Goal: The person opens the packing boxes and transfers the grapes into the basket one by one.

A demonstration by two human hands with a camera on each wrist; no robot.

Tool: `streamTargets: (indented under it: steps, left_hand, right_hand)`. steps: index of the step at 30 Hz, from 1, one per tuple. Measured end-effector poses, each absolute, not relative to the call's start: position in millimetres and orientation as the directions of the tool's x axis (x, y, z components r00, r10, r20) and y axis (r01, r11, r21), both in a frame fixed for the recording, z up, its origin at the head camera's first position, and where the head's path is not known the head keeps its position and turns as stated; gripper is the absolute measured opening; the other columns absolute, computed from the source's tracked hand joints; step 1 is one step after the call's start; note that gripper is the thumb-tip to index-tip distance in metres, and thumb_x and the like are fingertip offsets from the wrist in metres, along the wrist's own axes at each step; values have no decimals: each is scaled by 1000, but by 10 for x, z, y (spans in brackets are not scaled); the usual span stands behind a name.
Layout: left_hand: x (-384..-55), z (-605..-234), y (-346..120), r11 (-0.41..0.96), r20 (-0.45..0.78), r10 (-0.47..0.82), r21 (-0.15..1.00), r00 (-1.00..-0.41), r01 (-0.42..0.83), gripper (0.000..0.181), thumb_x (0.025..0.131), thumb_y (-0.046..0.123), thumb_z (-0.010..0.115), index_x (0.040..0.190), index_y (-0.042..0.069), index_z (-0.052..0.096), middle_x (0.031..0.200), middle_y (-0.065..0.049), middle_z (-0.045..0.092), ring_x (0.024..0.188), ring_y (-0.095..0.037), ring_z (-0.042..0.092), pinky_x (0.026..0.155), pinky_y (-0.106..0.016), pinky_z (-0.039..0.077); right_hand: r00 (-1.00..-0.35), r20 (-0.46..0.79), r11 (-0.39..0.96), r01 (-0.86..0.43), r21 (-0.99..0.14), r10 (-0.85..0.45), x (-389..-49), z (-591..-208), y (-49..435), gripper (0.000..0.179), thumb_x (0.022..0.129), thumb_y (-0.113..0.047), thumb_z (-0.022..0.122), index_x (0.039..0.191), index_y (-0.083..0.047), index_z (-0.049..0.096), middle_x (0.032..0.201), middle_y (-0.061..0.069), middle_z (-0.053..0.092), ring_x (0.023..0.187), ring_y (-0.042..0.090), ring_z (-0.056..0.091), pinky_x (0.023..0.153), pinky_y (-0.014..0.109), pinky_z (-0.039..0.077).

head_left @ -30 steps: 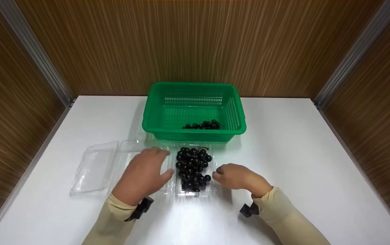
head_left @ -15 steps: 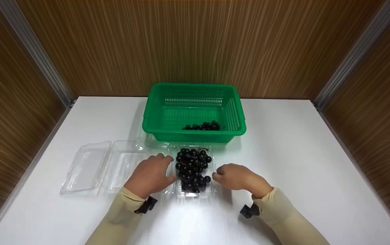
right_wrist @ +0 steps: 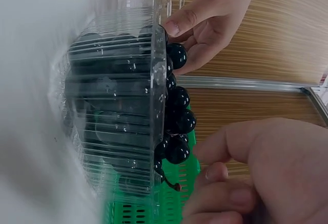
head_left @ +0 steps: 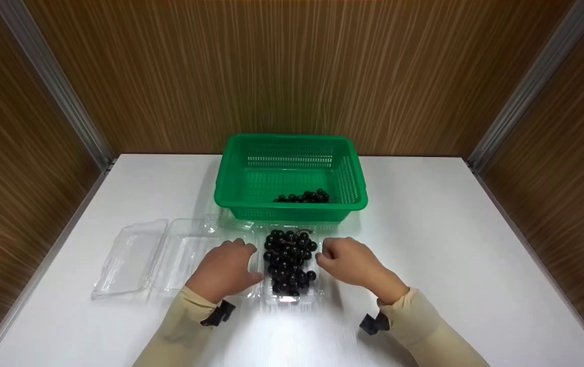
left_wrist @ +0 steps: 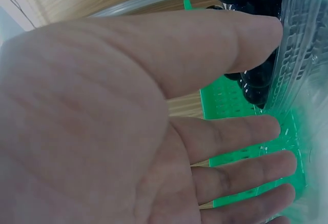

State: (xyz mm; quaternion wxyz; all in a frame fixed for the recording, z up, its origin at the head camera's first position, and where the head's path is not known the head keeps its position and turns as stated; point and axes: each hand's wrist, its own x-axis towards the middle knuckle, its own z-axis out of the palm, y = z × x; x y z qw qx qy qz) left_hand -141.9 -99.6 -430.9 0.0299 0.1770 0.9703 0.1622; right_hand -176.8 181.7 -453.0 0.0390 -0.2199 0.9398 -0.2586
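A clear plastic box (head_left: pixel 288 302), heaped with a bunch of dark grapes (head_left: pixel 290 260), sits on the white table between my hands. My left hand (head_left: pixel 223 271) is at its left side, fingers stretched out and thumb toward the box wall. Whether that thumb touches the wall, I cannot tell. My right hand (head_left: pixel 351 261) is beside the right rim with fingers curled in. In the right wrist view, I see nothing held in that right hand (right_wrist: pixel 282 167). Some grapes rise above the rim there.
Behind the box stands a green basket (head_left: pixel 292 206) with more dark grapes (head_left: pixel 307 196) at its near side. An unfilled clear container lies at left, its two halves (head_left: pixel 131 260) spread open. Wood-grain panels (head_left: pixel 292 66) surround the table on three sides.
My left hand has moved right, closer to the grape box, and the clear container at left has slid left. My right hand has shifted slightly farther along the box's right side.
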Motion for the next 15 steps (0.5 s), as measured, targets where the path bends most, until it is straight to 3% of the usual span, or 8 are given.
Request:
streamTargets:
  steps: [8,15]
  left_hand:
    - [-1401,-4297,-986,895,-23,339,316,-940,315,46,84,32,82,112,-3,73,104,-17,67,98,-38,64,81,-53,54]
    - [-1396,-4287,-988,893,-15,342,316,-940,320,45,84,33,83,111,-3,74,103,-17,66,98,-38,62,80,-53,54]
  right_hand:
    - [-822,289,641,-566,-518,-491,-1770,-4511,1785,19,94,-10,66,79,-19,61,66,-13,45,63,5,43,59,27,38]
    - [-766,322,593,-637,-492,-556,-1772,-4507,1765,11,93,-3,68,93,-14,70,89,-7,67,84,9,62,77,33,55]
